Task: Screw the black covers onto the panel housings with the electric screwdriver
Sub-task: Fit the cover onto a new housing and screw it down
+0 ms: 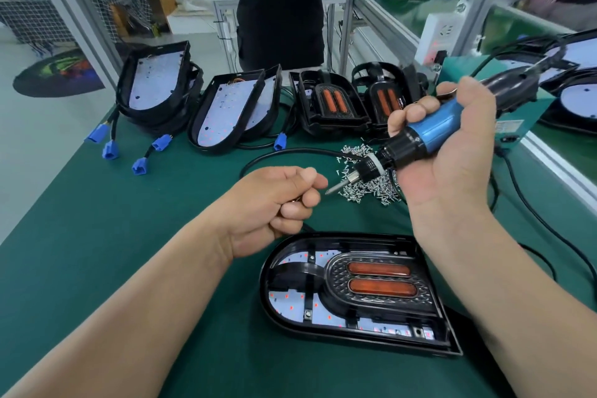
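Reads as a small factory assembly workshop. Shows in the green-matted workbench point(97, 210) framed with aluminium profile point(77, 10), in the batches of identical black housings point(155, 87) stacked along its far edge, in the loose heap of screws point(371, 192) and the corded electric screwdriver point(433, 131). Backed by further green benches point(403, 6) carrying the same parts, and by a netted cage point(29, 19) on a bare floor.

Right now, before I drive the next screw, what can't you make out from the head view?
Head view only:
- Small item in left hand: mostly hidden by curled fingers; screw or not, unclear.
- Screwdriver rear, in right hand: blurred.
- Housing right edge: hidden behind right forearm.
- Cover screw holes: too small to tell which are filled.
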